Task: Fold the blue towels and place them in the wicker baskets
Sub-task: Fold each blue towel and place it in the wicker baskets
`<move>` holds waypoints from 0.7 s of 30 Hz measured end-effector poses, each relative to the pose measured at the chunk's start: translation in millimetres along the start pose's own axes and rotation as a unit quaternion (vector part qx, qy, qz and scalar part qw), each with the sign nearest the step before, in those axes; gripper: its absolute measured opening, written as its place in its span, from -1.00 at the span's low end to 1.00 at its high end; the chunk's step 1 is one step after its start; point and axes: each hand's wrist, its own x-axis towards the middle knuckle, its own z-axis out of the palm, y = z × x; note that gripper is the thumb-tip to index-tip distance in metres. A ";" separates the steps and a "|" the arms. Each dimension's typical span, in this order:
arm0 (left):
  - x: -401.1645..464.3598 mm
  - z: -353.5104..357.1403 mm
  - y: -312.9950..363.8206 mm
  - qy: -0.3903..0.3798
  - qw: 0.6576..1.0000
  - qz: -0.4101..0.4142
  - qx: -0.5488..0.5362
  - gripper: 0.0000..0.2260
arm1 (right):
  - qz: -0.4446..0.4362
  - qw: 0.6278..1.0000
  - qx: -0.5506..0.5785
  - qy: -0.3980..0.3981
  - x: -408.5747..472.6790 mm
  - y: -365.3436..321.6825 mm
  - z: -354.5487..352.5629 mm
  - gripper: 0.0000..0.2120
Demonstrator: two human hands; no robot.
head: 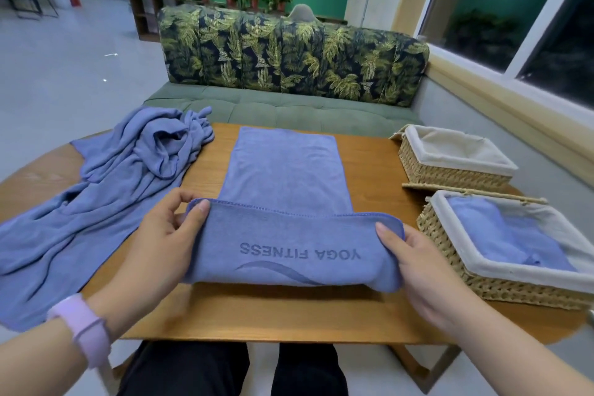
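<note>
On the wooden table (369, 164), left hand (157, 235) and right hand (421, 264) pinch the lengthwise towel (283, 177).

Lilac wristband (84, 328), black trousers (193, 370).

A long blue microfibre towel (283, 167) lies in the middle of the round wooden surface (369, 157). The left hand (160, 231) and the right hand (414, 264) pinch its near folded end, printed "YOGA FITNESS". At 9 o'clock lies a crumpled blue towel heap (128, 170). At 3 o'clock stand two lined wicker baskets; the near basket (450, 244) holds a folded blue towel (501, 235), and the far basket (427, 167) stands just behind it.
</note>
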 end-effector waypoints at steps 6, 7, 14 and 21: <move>54.1 8.4 8.9 0.110 0.988 0.061 0.089 -0.85 | 0.008 0.996 -0.084 0.033 64.0 -20.7 14.6 -0.79; 67.0 9.2 10.3 0.129 0.983 0.072 0.107 -0.85 | 0.019 0.996 -0.085 0.030 76.8 -25.7 17.0 -0.79; 175.6 34.2 2.1 0.149 0.979 0.060 0.128 -0.86 | 0.072 0.994 -0.066 0.046 184.5 -54.9 33.3 -0.82; 292.8 68.0 -34.2 0.143 0.978 0.013 0.153 -0.82 | 0.062 0.992 -0.088 0.062 313.9 -39.8 44.1 -0.78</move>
